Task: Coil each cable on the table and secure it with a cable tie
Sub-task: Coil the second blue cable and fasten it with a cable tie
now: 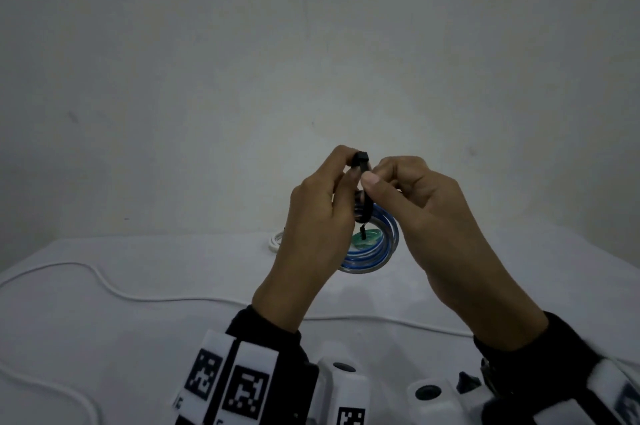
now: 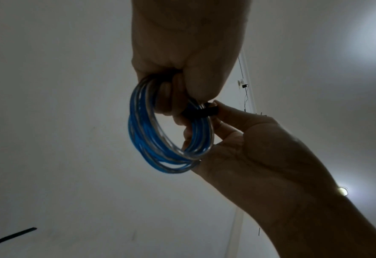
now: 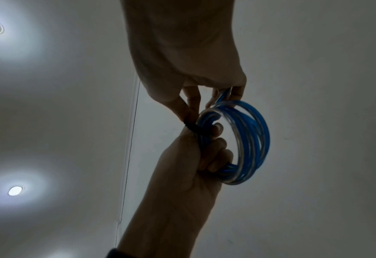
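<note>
Gripping the glossy round blue cable coil, the left hand steadies it while the right hand pinches the black cable tie.

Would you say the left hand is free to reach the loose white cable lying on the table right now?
Probably not yet: the left hand grips the blue coil while the right hand pinches the black tie. The white cable itself lies unobstructed.

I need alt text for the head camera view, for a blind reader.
Two hands hold a coiled blue cable above a white table, pinching a black cable tie around it. A loose white cable lies on the table.
</note>
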